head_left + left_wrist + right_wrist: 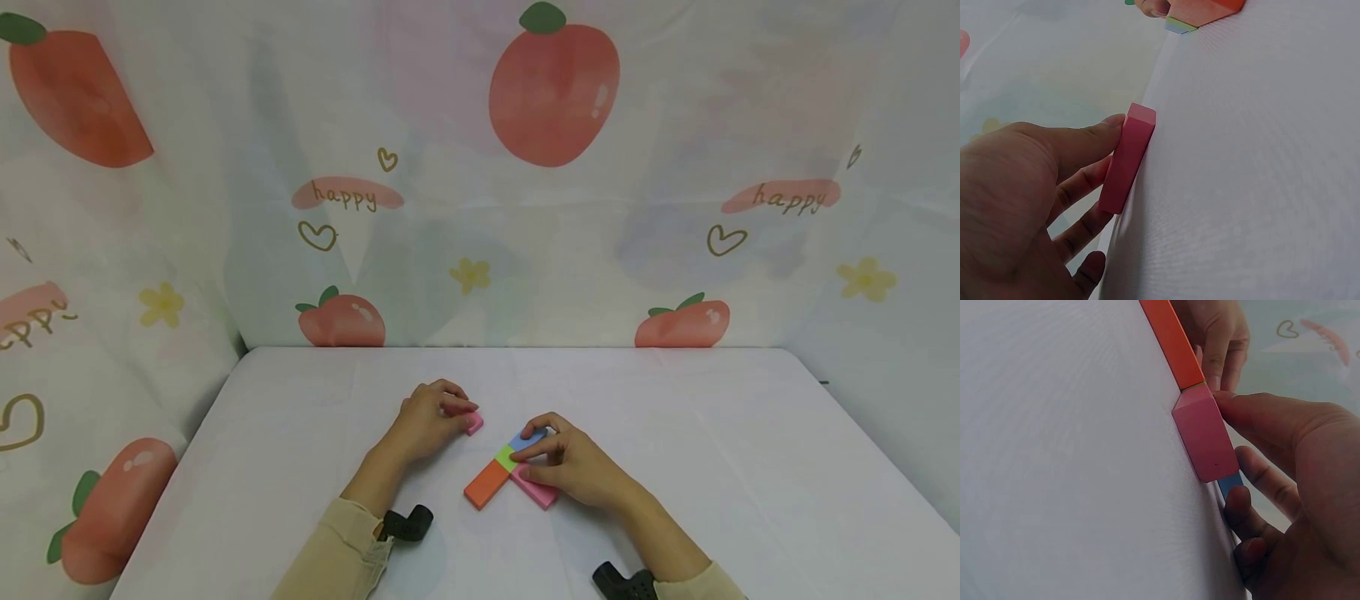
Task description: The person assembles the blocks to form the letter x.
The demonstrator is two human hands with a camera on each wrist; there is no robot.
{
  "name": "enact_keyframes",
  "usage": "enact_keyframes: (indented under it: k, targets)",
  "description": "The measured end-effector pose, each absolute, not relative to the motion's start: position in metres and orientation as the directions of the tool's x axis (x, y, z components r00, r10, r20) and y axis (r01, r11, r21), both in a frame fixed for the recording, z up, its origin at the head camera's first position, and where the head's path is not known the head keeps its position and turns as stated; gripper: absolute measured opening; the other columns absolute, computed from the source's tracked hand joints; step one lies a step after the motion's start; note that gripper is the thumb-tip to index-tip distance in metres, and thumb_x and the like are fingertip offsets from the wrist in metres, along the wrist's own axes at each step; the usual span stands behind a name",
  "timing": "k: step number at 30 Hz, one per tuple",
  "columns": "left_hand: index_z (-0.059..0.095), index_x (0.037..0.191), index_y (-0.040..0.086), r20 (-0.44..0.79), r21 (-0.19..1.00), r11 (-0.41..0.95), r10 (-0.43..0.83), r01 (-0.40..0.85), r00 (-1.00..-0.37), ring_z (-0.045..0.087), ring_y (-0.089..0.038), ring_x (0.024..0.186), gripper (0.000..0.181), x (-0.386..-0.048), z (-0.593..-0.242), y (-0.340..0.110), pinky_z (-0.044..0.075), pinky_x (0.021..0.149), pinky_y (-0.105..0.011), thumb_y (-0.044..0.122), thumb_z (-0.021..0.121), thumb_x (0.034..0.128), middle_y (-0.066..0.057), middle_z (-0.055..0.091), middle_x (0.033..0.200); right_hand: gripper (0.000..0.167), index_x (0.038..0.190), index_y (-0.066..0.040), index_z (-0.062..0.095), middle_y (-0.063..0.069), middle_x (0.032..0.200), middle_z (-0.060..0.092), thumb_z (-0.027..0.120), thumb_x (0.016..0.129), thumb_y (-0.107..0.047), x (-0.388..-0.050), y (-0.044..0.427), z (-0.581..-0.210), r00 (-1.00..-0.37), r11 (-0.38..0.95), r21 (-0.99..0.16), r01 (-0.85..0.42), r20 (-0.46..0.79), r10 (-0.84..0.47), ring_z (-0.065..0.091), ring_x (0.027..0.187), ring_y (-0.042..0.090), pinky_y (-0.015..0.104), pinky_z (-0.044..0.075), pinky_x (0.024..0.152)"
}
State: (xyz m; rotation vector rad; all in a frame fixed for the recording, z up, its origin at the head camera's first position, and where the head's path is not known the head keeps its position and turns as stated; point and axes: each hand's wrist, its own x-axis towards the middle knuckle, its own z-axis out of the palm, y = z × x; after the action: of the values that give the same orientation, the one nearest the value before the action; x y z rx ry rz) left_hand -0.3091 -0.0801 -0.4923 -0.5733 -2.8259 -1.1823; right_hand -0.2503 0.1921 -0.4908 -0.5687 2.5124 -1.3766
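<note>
My left hand point(429, 421) pinches a small pink block point(1129, 159) between thumb and fingers at the table's surface, left of the other blocks. Just to its right lies a diagonal row: an orange block point(486, 485), a small green block point(505, 457) and a blue block point(518, 442). Branching off beside the green one is a second pink block point(1207, 437). My right hand point(577, 467) rests over this group from the right. Its thumb touches the second pink block, and its fingertips lie on the green and blue ones, partly covering them.
A white-covered table point(315, 400) spreads around the blocks. Behind it hangs a printed cloth point(450, 225) with fruit shapes, which also runs along the sides. Black devices are strapped at both wrists, below the hands.
</note>
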Motion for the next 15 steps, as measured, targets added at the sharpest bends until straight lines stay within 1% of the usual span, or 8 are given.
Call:
enact_keyframes:
  k: [3, 10, 15]
  targets:
    - [0.084, 0.106, 0.022, 0.162, 0.681, 0.646, 0.326, 0.345, -0.931, 0.057, -0.025, 0.116, 0.016, -0.3092, -0.4923, -0.0802, 0.037, 0.099, -0.053, 0.024, 0.080, 0.0905, 0.006, 0.068, 0.114, 0.019, 0.108, -0.019, 0.083, 0.007, 0.132, 0.055, 0.082, 0.089, -0.020, -0.2491, 0.1922, -0.4897, -0.897, 0.473, -0.850, -0.234, 0.001, -0.442, 0.055, 0.081, 0.015, 0.023, 0.046, 0.074]
    - [0.084, 0.106, 0.023, 0.139, 0.693, 0.645, 0.320, 0.323, -0.937, 0.056, -0.026, 0.117, 0.016, -0.3090, -0.4922, -0.0794, 0.036, 0.103, -0.053, 0.025, 0.080, 0.0907, 0.006, 0.068, 0.114, 0.020, 0.109, -0.018, 0.083, 0.007, 0.133, 0.054, 0.082, 0.089, -0.020, -0.2475, 0.1915, -0.4875, -0.899, 0.461, -0.859, -0.222, -0.004, -0.439, 0.055, 0.081, 0.015, 0.023, 0.045, 0.074]
    - [0.084, 0.106, 0.023, 0.142, 0.696, 0.638, 0.329, 0.330, -0.934, 0.056, -0.025, 0.118, 0.016, -0.3077, -0.4909, -0.0791, 0.036, 0.103, -0.053, 0.024, 0.080, 0.0904, 0.006, 0.068, 0.114, 0.019, 0.108, -0.019, 0.083, 0.007, 0.132, 0.055, 0.082, 0.089, -0.020, -0.2475, 0.1917, -0.4877, -0.899, 0.466, -0.855, -0.226, -0.001, -0.438, 0.055, 0.081, 0.015, 0.023, 0.045, 0.074]
